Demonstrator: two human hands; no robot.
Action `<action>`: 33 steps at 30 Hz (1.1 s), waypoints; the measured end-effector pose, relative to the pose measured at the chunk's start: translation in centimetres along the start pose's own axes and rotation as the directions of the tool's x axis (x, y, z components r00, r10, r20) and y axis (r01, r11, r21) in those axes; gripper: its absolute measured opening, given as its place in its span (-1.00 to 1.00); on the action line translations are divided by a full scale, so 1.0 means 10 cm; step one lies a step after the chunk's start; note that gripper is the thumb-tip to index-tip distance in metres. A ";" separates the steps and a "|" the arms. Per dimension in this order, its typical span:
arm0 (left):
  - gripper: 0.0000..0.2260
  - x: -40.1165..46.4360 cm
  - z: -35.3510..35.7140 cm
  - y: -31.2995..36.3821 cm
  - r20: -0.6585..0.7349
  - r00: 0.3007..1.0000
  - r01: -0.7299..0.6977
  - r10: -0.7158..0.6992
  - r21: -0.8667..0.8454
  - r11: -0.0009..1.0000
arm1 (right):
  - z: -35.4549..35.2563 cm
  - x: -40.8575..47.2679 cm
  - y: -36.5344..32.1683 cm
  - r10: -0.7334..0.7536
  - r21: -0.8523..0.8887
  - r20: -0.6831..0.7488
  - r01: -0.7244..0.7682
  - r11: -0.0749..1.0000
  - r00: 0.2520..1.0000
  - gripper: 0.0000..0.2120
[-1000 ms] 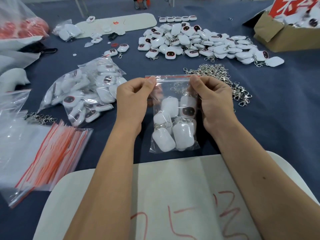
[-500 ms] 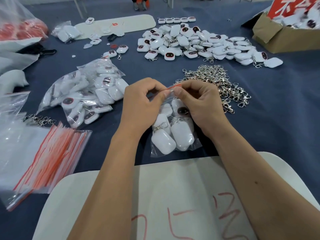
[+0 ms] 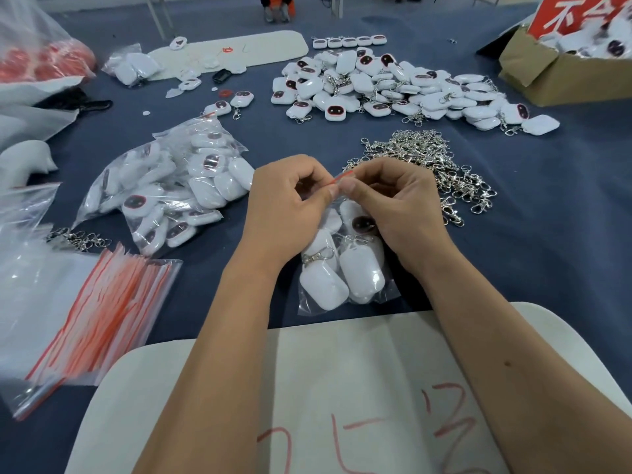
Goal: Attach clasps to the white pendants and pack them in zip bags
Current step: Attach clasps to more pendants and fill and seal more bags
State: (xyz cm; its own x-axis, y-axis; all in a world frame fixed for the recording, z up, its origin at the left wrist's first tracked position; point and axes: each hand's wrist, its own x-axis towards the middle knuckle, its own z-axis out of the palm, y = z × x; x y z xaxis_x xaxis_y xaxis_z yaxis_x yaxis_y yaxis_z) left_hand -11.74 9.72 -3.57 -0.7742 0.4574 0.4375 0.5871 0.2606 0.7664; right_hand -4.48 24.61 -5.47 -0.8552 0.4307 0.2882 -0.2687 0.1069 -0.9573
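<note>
Both hands, left hand [image 3: 290,203] and right hand [image 3: 393,203], pinch the red seal of a zip bag [image 3: 345,295] with fingers pressed together above the table [image 3: 547,234]; the thin, slippery film sags under light, hard white pendants [image 3: 323,289], so the stiffer strip looks the surest hold.

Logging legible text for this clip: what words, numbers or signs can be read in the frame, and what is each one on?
"25" or similar, then more strokes, handwritten in red on the white board at the near edge; partly hidden by the arms, so uncertain.
White characters on the red sign above the cardboard box: cut off by the frame, not readable.
Small red mark on the far white board: too small to read.
Zip bag and pendants: no text visible.
</note>
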 end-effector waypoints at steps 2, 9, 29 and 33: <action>-0.89 0.01 0.01 0.00 -0.005 1.000 0.004 -0.004 -0.002 1.000 | 0.00 0.00 0.01 0.010 0.014 -0.002 -0.010 1.000 1.000 -0.95; -0.94 0.00 -0.05 -0.08 -0.026 0.999 0.047 -0.045 0.092 0.995 | -0.01 0.05 0.04 0.085 0.063 -0.077 -0.080 0.995 0.993 -0.94; -0.96 0.01 -0.10 -0.22 -0.031 0.986 0.160 -0.163 -0.096 0.983 | -0.04 0.08 0.05 0.136 0.123 -0.168 -0.116 0.986 0.976 -0.93; -0.90 0.02 -0.11 -0.27 -0.063 0.968 0.230 -0.243 -0.162 0.960 | -0.04 0.08 0.04 0.137 0.147 -0.184 -0.111 0.983 0.973 -0.91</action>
State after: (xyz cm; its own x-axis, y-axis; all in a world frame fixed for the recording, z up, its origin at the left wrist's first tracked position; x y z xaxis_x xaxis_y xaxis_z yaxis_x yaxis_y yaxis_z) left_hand -13.75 8.15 -5.08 -0.9069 0.3260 0.2670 0.3467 0.2173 0.9124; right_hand -5.13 25.36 -5.60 -0.7880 0.5985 0.1447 -0.2347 -0.0746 -0.9692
